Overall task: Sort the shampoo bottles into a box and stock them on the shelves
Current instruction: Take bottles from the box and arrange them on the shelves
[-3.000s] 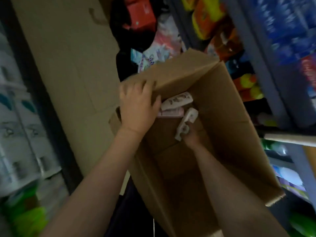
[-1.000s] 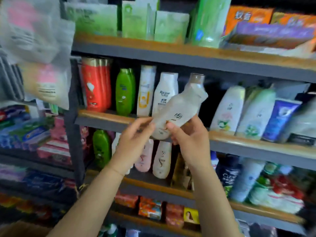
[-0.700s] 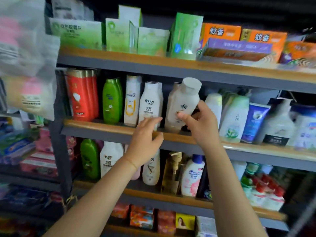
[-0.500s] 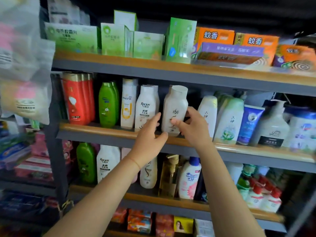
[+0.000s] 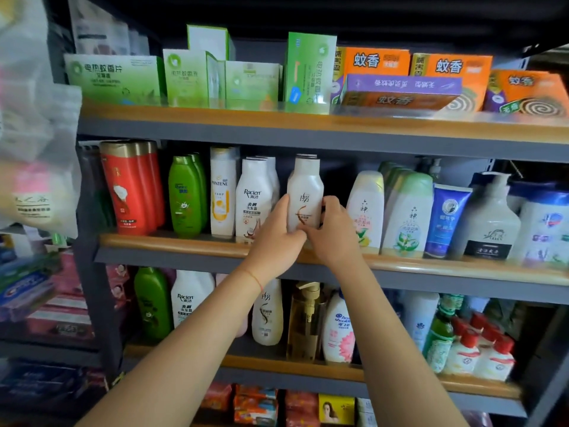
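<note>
Shop shelving (image 5: 308,138) fills the whole view, grey steel with wooden lips, packed with toiletries. Smack in the middle, a white shampoo bottle (image 5: 304,192) is being held upright on the middle shelf (image 5: 191,241), in the gap between the Raclen bottle (image 5: 253,200) and a white bottle with a floral label (image 5: 365,208). It's clasped low down from both sides: the left hand (image 5: 278,234) is wrapped round the lower left of it, the right hand (image 5: 334,231) is curled round the lower right, thumbs nearly meeting at the front.

Handling-wise, it's probably smooth, stiff plastic, so a bit slippery, and bottom-heavy if full. The waist below the shoulder looks like the sensible place for it to be gripped, not the cap.

As for containers: no sorting box can be seen. The middle shelf carries red bottles (image 5: 132,186), green ones (image 5: 184,195) and a Pantene (image 5: 221,192); the top shelf is stacked with green cartons (image 5: 114,77) and orange mosquito-coil boxes (image 5: 375,61).
</note>
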